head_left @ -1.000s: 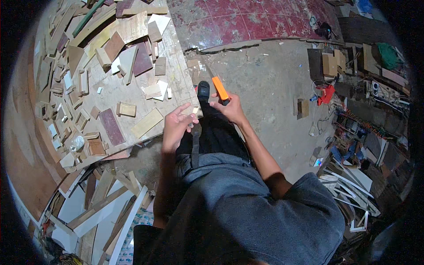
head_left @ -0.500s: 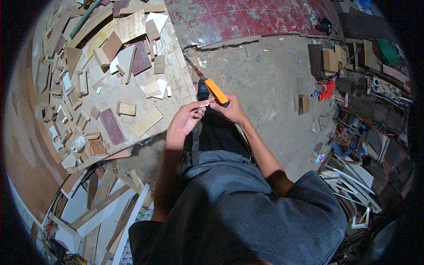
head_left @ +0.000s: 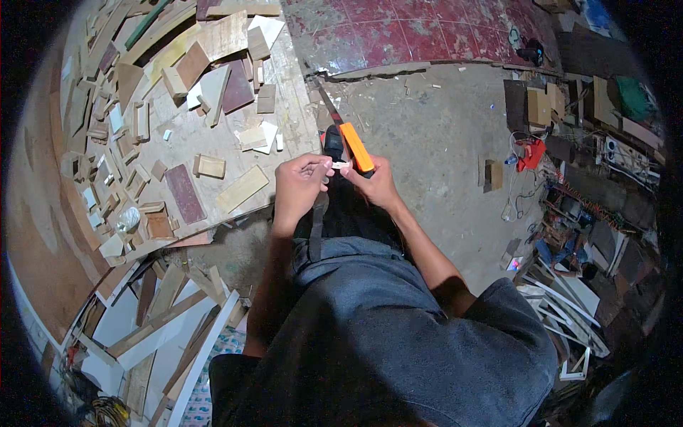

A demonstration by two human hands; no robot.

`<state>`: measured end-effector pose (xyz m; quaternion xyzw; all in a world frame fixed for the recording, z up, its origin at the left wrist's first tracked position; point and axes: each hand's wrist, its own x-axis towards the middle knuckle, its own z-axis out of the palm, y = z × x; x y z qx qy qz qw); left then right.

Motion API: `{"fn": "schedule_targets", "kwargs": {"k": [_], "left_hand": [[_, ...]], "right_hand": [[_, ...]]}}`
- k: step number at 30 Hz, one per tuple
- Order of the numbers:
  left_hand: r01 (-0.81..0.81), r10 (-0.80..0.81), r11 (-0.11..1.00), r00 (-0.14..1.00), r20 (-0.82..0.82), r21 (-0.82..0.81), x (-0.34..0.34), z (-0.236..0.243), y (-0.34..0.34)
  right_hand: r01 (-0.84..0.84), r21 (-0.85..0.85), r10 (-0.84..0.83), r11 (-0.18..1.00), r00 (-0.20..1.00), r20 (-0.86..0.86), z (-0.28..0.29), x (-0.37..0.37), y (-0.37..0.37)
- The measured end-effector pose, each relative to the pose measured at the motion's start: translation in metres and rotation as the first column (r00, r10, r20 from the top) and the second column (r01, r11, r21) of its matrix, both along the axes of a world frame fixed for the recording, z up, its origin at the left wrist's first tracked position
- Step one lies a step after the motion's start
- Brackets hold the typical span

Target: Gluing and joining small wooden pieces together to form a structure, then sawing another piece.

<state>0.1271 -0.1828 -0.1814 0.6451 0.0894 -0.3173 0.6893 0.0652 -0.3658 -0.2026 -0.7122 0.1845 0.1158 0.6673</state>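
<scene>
In front of my body, my left hand pinches one end of a small whitish piece between thumb and fingers. My right hand has its thumb at the other end of that piece. The same hand grips a tool with an orange handle and a long, narrow dark blade, which points away to the far left. Whether the blade has teeth is too small to tell. My fingers partly cover the whitish piece and the handle's near end.
To my left, a worktable carries many wood offcuts, among them a dark red board and a pale plank. Boards and strips lean below it. At the right stand a cardboard box and white frames.
The view has shifted slightly. My left hand has turned so its back shows more, and the whitish piece between my hands is more visible. The orange-handled tool stays in my right hand.
</scene>
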Motion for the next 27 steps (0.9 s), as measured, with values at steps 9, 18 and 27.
{"fn": "schedule_targets", "kwargs": {"k": [9, 18, 27], "left_hand": [[0.046, -0.211, 0.908, 0.908, 0.362, 0.416, 0.028, -0.121, 0.008], [0.26, -0.585, 0.734, 0.711, 0.39, 0.628, 0.063, -0.214, -0.008], [0.391, -0.65, 0.684, 0.709, 0.272, 0.615, 0.092, -0.209, -0.014]], "right_hand": [[0.119, -0.101, -0.133, 0.988, 0.981, -0.14, -0.068, 0.008, -0.001], [0.157, -0.121, -0.191, 0.98, 0.911, -0.365, -0.109, -0.018, 0.015], [0.23, -0.076, -0.242, 0.97, 0.911, -0.335, -0.11, -0.015, 0.022]]}}
